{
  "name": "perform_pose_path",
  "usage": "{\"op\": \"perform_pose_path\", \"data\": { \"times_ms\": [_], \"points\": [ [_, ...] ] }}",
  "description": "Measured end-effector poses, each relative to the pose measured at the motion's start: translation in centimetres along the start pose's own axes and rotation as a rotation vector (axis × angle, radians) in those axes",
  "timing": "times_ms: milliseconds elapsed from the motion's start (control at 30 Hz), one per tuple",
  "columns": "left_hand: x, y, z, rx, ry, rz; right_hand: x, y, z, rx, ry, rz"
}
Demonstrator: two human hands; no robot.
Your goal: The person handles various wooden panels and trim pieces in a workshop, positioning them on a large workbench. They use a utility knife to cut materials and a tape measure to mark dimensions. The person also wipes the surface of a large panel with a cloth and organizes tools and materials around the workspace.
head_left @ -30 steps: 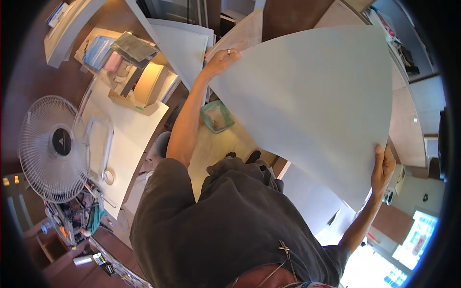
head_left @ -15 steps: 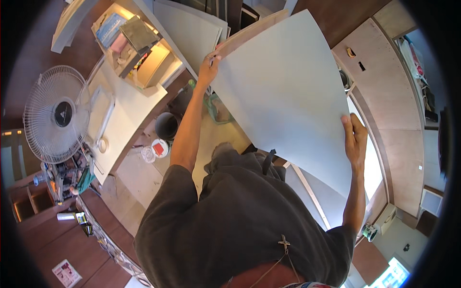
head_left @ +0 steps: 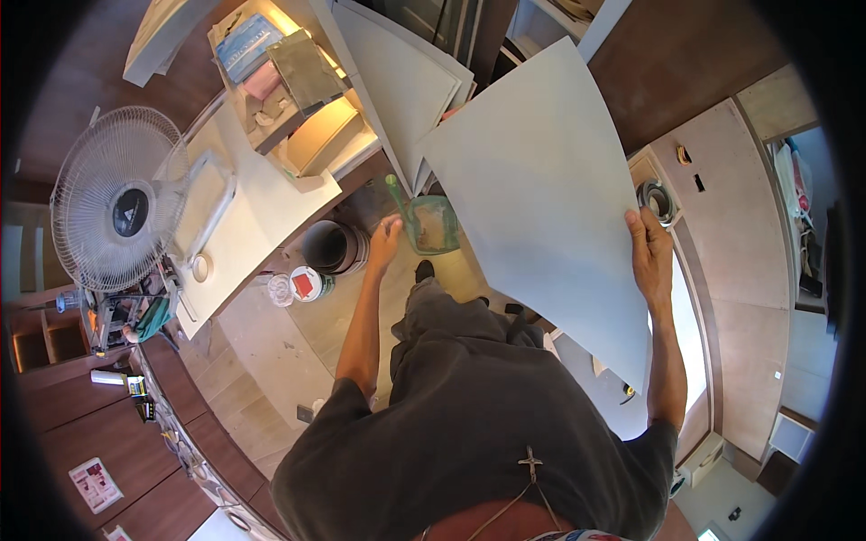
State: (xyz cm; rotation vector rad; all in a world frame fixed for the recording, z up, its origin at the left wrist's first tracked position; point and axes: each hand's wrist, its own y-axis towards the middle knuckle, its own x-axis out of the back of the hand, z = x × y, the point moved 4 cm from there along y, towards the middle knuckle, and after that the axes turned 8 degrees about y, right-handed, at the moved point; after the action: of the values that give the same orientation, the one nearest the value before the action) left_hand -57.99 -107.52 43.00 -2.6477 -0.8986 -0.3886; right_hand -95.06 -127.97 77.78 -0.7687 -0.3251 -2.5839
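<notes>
Nearest the camera, the dark grey shirt of the person fills the lower middle of the view, and both bare forearms are stretched forward from it. The right hand is closed on the right edge of a large pale grey sheet, thumb on the near face and fingers wrapped behind. The left hand is held free of the sheet, loosely open with the fingers slightly curled, and nothing is gripped in it; it hangs to the left of the sheet's lower left edge, apart from it. The sheet is thus carried by the right hand alone and is tilted, its long axis running from the lower right near the right forearm up and away to a far corner at the top of the view. The sheet lies to the right of the left hand, so the right hand is the nearer one.

Just beyond the left hand, a green plastic container and a dark round bucket are seen on the floor. Farther left, a white worktop is set beside a white pedestal fan. Farthest off, more pale boards are leaned upright.
</notes>
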Motion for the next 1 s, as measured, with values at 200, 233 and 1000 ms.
{"op": "perform_pose_path", "data": {
  "times_ms": [200,233,1000],
  "points": [
    [-0.2,-1.0,3.0,0.123,0.031,0.152,-4.4,4.1,2.4,0.061,-0.054,-0.019],
    [-0.2,-0.9,2.9,0.100,0.017,0.177,-5.2,5.1,2.7,0.052,-0.067,-0.022],
    [12.9,-8.1,16.5,0.676,0.008,0.178,-34.9,35.9,7.8,0.112,-0.012,0.116]
  ]
}}
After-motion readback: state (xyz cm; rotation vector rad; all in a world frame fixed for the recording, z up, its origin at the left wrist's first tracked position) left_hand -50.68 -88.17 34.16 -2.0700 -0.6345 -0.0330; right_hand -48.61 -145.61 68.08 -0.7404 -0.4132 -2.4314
